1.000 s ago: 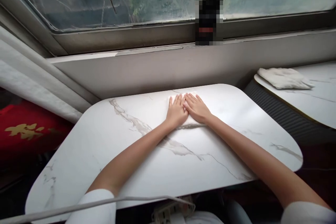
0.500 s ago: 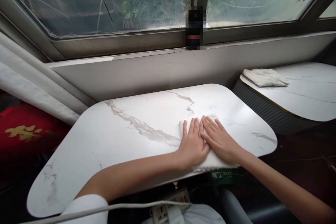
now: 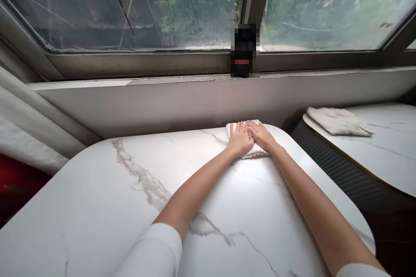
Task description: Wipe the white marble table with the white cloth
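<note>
A folded white cloth [image 3: 256, 152] lies on the white marble-patterned table [image 3: 97, 194], close to its far edge by the wall. My left hand [image 3: 241, 139] rests flat on the cloth with its fingers spread. Beside it, touching it, my right hand [image 3: 261, 135] also lies flat on the cloth, fingers stretched out. Both palms press from above, and neither hand is wrapped round anything. Both arms reach forward across the tabletop.
A second marble-patterned table [image 3: 393, 151] stands at the right, with another folded cloth [image 3: 339, 121] on its near corner. Behind the table run a low wall and a window frame [image 3: 146, 66]. A dark blurred object [image 3: 244, 47] stands on the sill. A pale curtain [image 3: 29, 117] hangs at the left.
Both hands and the cloth under them have moved forward, from the table's near edge to its far edge. The view has shifted, and more of my arms lies over the table.
</note>
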Motion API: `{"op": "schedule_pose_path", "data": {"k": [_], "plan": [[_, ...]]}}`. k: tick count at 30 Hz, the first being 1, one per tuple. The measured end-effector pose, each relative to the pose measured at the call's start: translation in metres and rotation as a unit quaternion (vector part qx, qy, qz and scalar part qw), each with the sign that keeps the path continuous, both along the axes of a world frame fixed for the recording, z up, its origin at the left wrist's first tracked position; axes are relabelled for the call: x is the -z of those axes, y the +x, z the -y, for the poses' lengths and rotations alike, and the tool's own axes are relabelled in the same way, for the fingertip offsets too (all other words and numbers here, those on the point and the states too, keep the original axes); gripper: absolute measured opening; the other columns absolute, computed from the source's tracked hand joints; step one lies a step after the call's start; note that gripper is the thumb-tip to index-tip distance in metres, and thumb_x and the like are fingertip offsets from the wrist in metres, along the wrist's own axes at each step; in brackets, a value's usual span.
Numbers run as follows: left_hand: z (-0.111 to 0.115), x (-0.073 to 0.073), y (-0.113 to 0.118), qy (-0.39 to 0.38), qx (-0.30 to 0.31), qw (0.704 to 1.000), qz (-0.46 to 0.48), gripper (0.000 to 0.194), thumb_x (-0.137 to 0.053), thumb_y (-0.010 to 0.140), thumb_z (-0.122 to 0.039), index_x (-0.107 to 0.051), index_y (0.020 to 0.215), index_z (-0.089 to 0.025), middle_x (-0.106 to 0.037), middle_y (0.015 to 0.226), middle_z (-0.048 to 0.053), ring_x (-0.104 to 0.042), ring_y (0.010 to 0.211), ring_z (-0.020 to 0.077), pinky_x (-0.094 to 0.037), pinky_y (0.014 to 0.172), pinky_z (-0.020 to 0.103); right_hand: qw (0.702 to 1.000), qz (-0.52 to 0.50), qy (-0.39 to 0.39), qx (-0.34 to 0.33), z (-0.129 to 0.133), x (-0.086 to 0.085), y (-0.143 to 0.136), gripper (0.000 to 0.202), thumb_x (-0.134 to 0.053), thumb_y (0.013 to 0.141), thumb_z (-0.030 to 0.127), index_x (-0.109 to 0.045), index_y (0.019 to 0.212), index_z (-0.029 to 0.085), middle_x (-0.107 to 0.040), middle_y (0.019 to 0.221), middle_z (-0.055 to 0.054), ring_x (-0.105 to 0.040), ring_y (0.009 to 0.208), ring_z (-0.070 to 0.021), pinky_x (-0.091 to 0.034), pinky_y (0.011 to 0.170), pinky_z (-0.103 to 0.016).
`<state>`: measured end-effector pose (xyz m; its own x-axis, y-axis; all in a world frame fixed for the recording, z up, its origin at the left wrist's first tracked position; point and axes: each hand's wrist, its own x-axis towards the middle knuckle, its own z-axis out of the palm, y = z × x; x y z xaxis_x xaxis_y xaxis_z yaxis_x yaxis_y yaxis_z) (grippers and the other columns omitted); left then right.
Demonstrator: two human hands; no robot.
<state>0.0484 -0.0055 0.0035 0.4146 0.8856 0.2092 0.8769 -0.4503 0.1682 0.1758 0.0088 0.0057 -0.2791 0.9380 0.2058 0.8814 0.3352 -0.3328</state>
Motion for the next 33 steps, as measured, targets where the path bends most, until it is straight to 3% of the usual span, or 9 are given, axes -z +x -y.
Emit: {"op": "schedule_pose_path", "data": {"k": [4,7,10,17,21,23,26,33], "plan": [[-0.004,0.0,0.013,0.007,0.008,1.0,0.002,0.061,-0.022,0.092,-0.036,-0.024,0.141,0.001,-0.024,0.148,0.019,-0.015,0.138,0.026,-0.004,0.112,0.048,1.0,0.022,0.016,0.004,0.0,0.003,0.014,0.053,-0.015,0.095,0.034,-0.036,0.139,0.014,-0.035,0.145,-0.009,-0.025,0.136,-0.0174,-0.018,0.111,-0.045],[0.017,-0.002,0.021,-0.004,0.034,0.999,-0.001,0.062,-0.024,0.092,-0.037,-0.022,0.142,0.001,-0.023,0.148,0.02,-0.014,0.139,0.027,-0.003,0.112,0.049,0.998,0.062,0.023,0.008,0.024,0.003,0.025,0.053,-0.015,0.095,0.033,-0.035,0.14,0.012,-0.034,0.146,-0.01,-0.024,0.137,-0.0186,-0.019,0.111,-0.045],[0.061,-0.006,0.034,-0.017,0.063,0.998,0.004,0.064,-0.023,0.092,-0.037,-0.018,0.143,0.003,-0.02,0.149,0.021,-0.011,0.139,0.0294,-0.002,0.111,0.053,0.996,0.088,0.032,0.006,0.072,0.003,0.042,0.054,-0.015,0.096,0.034,-0.032,0.142,0.012,-0.032,0.147,-0.011,-0.023,0.137,-0.0195,-0.021,0.111,-0.047],[0.188,-0.011,0.068,-0.04,0.171,0.984,0.021,0.069,-0.024,0.09,-0.039,-0.019,0.142,0.006,-0.017,0.15,0.022,-0.003,0.138,0.0354,-0.003,0.111,0.059,0.996,0.081,0.04,0.027,0.225,0.01,0.093,0.055,-0.018,0.096,0.039,-0.013,0.147,0.022,-0.024,0.15,-0.004,-0.022,0.137,-0.0208,-0.022,0.111,-0.051],[0.218,-0.012,0.08,-0.039,0.218,0.975,0.027,0.068,-0.022,0.09,-0.039,-0.018,0.143,0.004,-0.018,0.15,0.02,-0.004,0.139,0.0337,-0.006,0.112,0.057,0.993,0.083,0.04,0.073,0.271,0.021,0.114,0.055,-0.018,0.095,0.037,-0.007,0.148,0.028,-0.023,0.15,-0.002,-0.023,0.137,-0.0225,-0.023,0.11,-0.054],[0.215,-0.012,0.086,-0.039,0.223,0.974,0.021,0.068,-0.022,0.09,-0.039,-0.018,0.143,0.003,-0.018,0.15,0.02,-0.005,0.139,0.0331,-0.006,0.112,0.056,0.99,0.094,0.038,0.096,0.269,0.026,0.121,0.055,-0.016,0.095,0.037,-0.007,0.148,0.028,-0.025,0.15,-0.002,-0.025,0.136,-0.0227,-0.026,0.108,-0.054],[0.19,-0.009,0.094,-0.034,0.222,0.974,0.017,0.068,-0.023,0.089,-0.038,-0.017,0.143,0.004,-0.019,0.15,0.02,-0.008,0.139,0.0323,-0.004,0.112,0.055,0.985,0.126,0.051,0.109,0.238,0.027,0.127,0.054,-0.013,0.094,0.037,-0.016,0.147,0.025,-0.032,0.147,-0.006,-0.028,0.135,-0.0226,-0.026,0.108,-0.053],[0.065,-0.005,0.103,-0.03,0.154,0.988,0.009,0.063,-0.019,0.09,-0.034,-0.018,0.144,-0.001,-0.02,0.15,0.015,-0.013,0.139,0.026,-0.002,0.111,0.053,0.983,0.152,0.032,0.101,0.096,0.01,0.115,0.053,-0.015,0.095,0.032,-0.04,0.137,0.011,-0.034,0.146,-0.013,-0.026,0.136,-0.0235,-0.024,0.108,-0.049]]}}
